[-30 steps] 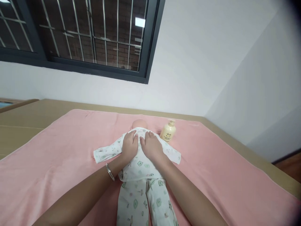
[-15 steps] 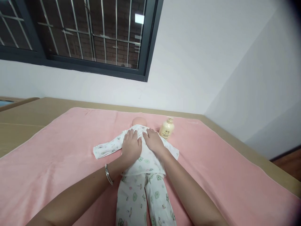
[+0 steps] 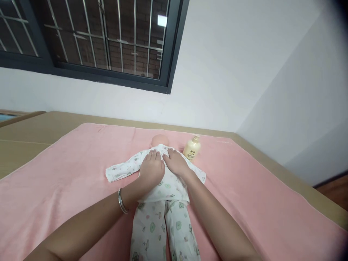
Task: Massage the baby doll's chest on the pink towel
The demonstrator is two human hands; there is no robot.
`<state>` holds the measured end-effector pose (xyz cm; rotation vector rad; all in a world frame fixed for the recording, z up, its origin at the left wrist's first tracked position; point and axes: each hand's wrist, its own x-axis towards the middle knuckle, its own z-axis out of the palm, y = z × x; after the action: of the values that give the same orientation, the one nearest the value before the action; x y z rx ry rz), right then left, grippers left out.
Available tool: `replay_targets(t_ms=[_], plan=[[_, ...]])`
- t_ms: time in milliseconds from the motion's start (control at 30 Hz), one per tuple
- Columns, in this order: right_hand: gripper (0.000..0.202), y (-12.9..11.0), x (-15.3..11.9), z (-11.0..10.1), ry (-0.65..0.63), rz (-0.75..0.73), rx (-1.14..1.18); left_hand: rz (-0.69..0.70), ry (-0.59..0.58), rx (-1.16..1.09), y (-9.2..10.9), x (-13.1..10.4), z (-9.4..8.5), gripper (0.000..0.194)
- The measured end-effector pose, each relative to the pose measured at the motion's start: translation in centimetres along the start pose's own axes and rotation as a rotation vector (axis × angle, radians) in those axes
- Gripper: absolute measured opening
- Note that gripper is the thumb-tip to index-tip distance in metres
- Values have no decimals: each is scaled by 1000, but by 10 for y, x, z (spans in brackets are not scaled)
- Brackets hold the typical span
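Note:
A baby doll lies stretched out on a pink blanket (image 3: 81, 159), its smooth round head (image 3: 160, 140) at the far end. It wears a white printed top (image 3: 163, 190) and matching printed trousers (image 3: 152, 228). My left hand (image 3: 152, 168) rests flat on the left half of the top's chest, a silver bangle at its wrist. On the right half lies my right hand (image 3: 176, 163), fingers stretched toward the collar. Both hands are open and grip nothing. A cream pump bottle (image 3: 191, 148) stands just beyond my right hand, near the doll's shoulder.
Wooden boards (image 3: 29, 137) border the blanket, with a white wall (image 3: 212, 72) behind. A dark-framed window (image 3: 108, 76) with metal bars is set in the wall at upper left.
The doll has shifted slightly to the left in view, with its sleeve and trousers. Both hands remain flat on its top, a little closer together.

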<state>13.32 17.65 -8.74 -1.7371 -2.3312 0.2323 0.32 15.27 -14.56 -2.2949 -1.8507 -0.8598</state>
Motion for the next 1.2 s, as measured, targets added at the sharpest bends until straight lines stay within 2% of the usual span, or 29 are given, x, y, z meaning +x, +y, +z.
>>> replay_targets(t_ms=[133, 233, 300, 433, 533, 600, 700, 833, 1067, 1200], plan=[[40, -20, -15, 0, 19, 18, -88, 24, -88, -47, -14, 16, -5, 48], [37, -27, -22, 0, 5, 15, -103, 39, -94, -32, -19, 22, -7, 48], [37, -20, -17, 2, 2, 2, -56, 28, -53, 3, -14, 17, -5, 48], [42, 9, 7, 11, 10, -48, 60, 83, 41, 33, 2, -4, 3, 48], [40, 18, 15, 14, 7, -93, 81, 83, 51, -7, 4, -7, 5, 48], [39, 10, 9, 11, 36, -101, 42, 48, 8, -49, -1, -1, 3, 49], [36, -13, -11, 2, 76, -14, -44, -25, -72, -96, -15, 13, -1, 52], [36, -30, -27, -6, 34, 1, -25, -81, -94, -108, -26, 21, 0, 54], [48, 7, 4, 19, 113, -37, 86, -80, -32, -80, -21, 15, 3, 50], [47, 15, 10, 27, 153, -93, 57, -78, -3, -46, -14, 12, 0, 48]])
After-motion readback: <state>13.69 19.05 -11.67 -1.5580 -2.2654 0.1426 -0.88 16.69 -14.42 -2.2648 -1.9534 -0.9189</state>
